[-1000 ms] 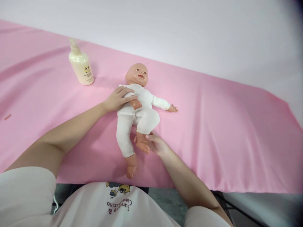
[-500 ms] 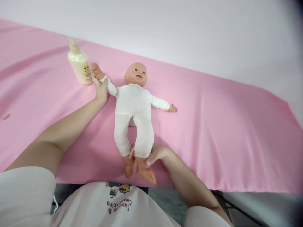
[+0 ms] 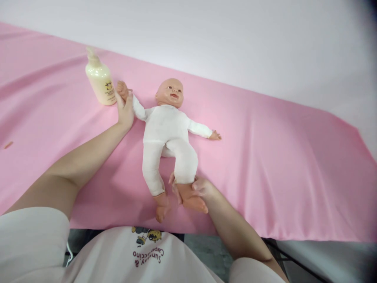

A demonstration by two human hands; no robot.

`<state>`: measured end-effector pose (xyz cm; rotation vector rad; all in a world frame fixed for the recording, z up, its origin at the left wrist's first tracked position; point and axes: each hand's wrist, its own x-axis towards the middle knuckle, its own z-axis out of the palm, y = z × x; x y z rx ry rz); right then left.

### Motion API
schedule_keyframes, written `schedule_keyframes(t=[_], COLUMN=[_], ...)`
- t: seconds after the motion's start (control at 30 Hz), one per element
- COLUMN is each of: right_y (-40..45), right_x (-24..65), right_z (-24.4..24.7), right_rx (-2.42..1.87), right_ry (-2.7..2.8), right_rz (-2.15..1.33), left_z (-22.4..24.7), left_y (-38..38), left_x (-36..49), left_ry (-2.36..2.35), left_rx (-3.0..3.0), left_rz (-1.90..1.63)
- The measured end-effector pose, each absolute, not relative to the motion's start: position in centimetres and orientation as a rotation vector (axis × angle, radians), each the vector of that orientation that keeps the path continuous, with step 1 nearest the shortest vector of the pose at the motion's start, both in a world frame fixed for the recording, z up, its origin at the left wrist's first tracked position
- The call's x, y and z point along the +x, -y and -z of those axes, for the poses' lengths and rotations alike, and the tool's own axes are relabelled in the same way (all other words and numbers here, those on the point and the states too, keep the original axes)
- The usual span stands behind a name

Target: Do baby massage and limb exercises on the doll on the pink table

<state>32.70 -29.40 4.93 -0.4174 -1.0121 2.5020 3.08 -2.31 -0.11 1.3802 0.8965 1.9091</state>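
Note:
A bald baby doll point(image 3: 166, 125) in a white suit lies face up, its head away from me. My left hand point(image 3: 125, 110) is closed around the doll's arm on the left, near its fist, with the thumb against it. My right hand point(image 3: 202, 186) grips the lower leg on the right side just above the foot; some of its fingers are hidden behind the ankle. The doll's other leg rests bent on the cloth, and its other arm stretches out to the right.
A cream pump bottle point(image 3: 101, 84) with a cartoon label stands just left of my left hand. Pink cloth point(image 3: 279, 165) with folds covers the table. A small brownish piece point(image 3: 8, 145) lies at the far left. A white surface point(image 3: 235, 39) is behind.
My right hand has moved the held leg up and to the right, so the doll's feet are farther apart. The doll's held fist has shifted slightly right in my left hand.

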Motion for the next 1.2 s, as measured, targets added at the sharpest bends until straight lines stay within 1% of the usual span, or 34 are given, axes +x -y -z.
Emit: schedule_keyframes(t=[0.1,0.23,0.37,0.53,0.7,0.83,1.03,1.13,1.2], right_y=[29.3,28.4,28.0,28.0,28.1,28.6,29.8,29.7,29.5], right_x=[32.5,32.0,31.8,31.7,31.6,31.8,32.2,32.4,32.5], right_z=[-5.0,-5.5,-5.4,-5.3,-5.3,-5.3,-4.8,-4.3,-4.0], right_rx=[-0.595,-0.766,-0.908,-1.017,-1.018,-0.844,-0.535,-0.402,-0.373], right_ry=[0.898,0.750,0.617,0.576,0.694,0.856,1.013,1.063,1.115], right_rz=[-2.237,-1.976,-1.932,-1.941,-1.971,-2.022,-2.246,-2.431,-2.494], left_z=[-1.6,-3.4,-3.9,-3.9,-3.9,-3.5,-3.0,-2.9,-2.8], left_y=[4.9,8.0,8.9,8.7,8.8,8.5,6.0,4.5,3.5], left_x=[4.6,5.9,6.5,7.0,7.0,6.5,5.2,4.4,3.7], left_ry=[-0.767,-0.687,-0.560,-0.483,-0.496,-0.620,-0.760,-0.794,-0.827], left_rx=[1.788,2.327,2.742,2.899,2.788,2.563,1.872,1.509,1.292], left_rz=[-1.921,-1.654,-1.315,-1.207,-1.244,-1.428,-1.863,-1.990,-2.026])
